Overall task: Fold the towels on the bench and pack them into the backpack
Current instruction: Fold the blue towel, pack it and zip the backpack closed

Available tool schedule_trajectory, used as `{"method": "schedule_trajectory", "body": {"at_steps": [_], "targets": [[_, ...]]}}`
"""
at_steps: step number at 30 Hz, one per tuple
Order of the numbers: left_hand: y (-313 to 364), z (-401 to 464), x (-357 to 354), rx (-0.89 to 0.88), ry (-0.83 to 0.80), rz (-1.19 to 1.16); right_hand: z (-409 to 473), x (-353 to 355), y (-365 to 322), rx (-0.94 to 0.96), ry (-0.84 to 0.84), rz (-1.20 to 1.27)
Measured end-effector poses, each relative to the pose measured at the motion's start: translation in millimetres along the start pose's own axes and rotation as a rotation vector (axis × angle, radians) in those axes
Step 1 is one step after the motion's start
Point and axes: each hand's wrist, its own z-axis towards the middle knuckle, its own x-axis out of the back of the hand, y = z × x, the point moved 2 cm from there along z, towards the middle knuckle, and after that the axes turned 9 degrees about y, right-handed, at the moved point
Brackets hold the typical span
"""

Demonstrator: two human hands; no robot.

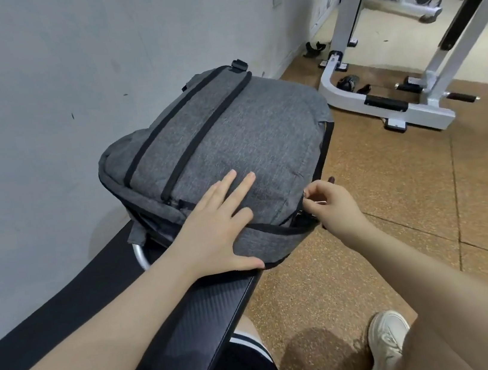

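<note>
A: Where's the backpack (pixel 230 142) sitting?

B: Flat on the far end of the table (pixel 190 327), under the left hand (pixel 212 236), which lies spread and pressed on the grey fabric. The right hand (pixel 330 204) is at the bag's near right corner, fingertips pinched on a small metal zipper pull (pixel 317 202).

A: How would it handle?

B: Soft woven cloth over a padded shell, I'd guess. It bulges, so it probably yields under the palm and would slide on the smooth table if not held down. The pull is the spot to grip, with the flat hand steadying just beside the zipper line (pixel 274 229).

A: What's inside?

B: Can't tell. The zipper beside the left hand looks mostly closed, and no towels are visible anywhere on the table.
</note>
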Motion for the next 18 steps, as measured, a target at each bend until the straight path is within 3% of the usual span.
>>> {"method": "schedule_trajectory", "body": {"at_steps": [7, 12, 15, 18], "targets": [[-8.3, -4.2, -7.2, -0.019, -0.014, -0.048, -24.6, 1.5, -3.3, 0.24, 0.201, -0.219], [-11.8, -3.7, -7.1, -0.042, -0.052, -0.06, -53.6, -10.2, -4.9, 0.59, -0.168, -0.44], [-12.5, -3.2, -3.2, -0.053, -0.044, -0.093, -45.3, -1.5, -7.1, 0.462, -0.23, -0.287], [-10.1, -3.2, 1.6, -0.084, 0.008, -0.145, -39.8, 8.9, -1.0, 0.25, -0.4, -0.108]]}}
